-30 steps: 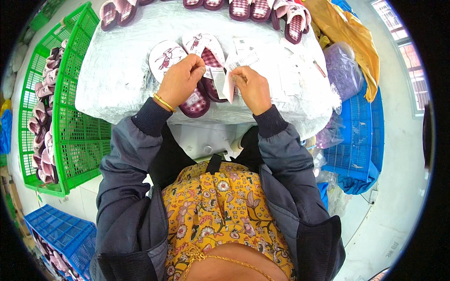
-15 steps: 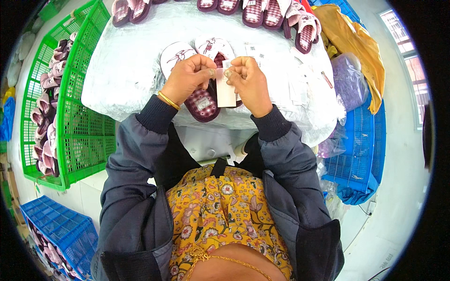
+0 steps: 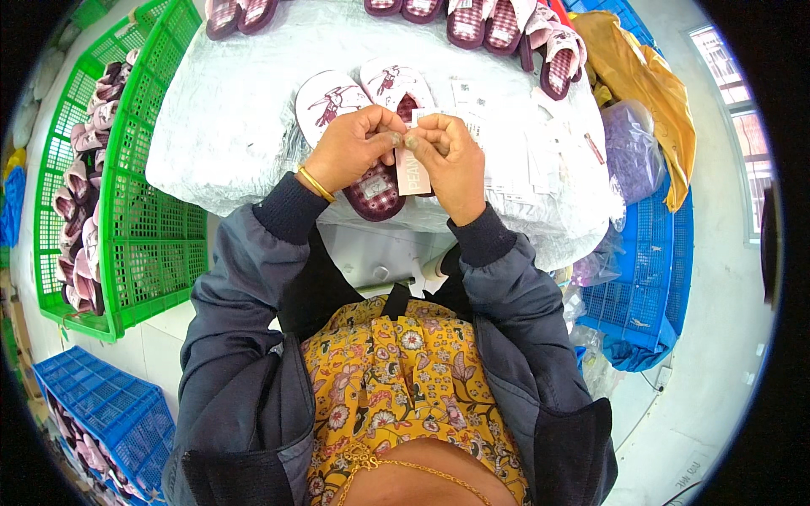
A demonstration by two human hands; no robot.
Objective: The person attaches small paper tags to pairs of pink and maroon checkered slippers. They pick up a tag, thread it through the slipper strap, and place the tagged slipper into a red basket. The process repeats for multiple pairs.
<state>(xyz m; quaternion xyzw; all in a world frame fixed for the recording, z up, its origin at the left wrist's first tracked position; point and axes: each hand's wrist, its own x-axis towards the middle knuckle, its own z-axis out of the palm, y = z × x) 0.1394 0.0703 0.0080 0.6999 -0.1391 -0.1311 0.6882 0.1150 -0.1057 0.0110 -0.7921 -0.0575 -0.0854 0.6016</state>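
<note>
My left hand [image 3: 356, 150] and my right hand [image 3: 451, 164] meet at their fingertips above a pair of slippers on the wrapped white work surface. Between thumb and fingers, my right hand pinches a narrow card hang tag [image 3: 413, 177], which hangs down with its printed side showing. The left thumb and fingers are pinched together at the tag's upper edge; whatever they grip is too small to make out. Under my hands lie the left slipper [image 3: 331, 94] and the right slipper [image 3: 391, 82], with pale printed uppers and dark red checked soles. My hands partly cover both.
More checked slippers [image 3: 485, 25] line the far edge of the wrapped surface [image 3: 228, 126]. Paper slips [image 3: 510, 160] lie right of my hands. A green crate [image 3: 156, 219] with slippers stands left, a blue crate [image 3: 110, 413] lower left. Blue crates [image 3: 629, 295] and a yellow cloth [image 3: 645, 76] are at right.
My fingertips have come together, closing the small gap between the hands. The tag has turned from its plain side to its printed side. The view has shifted slightly.
</note>
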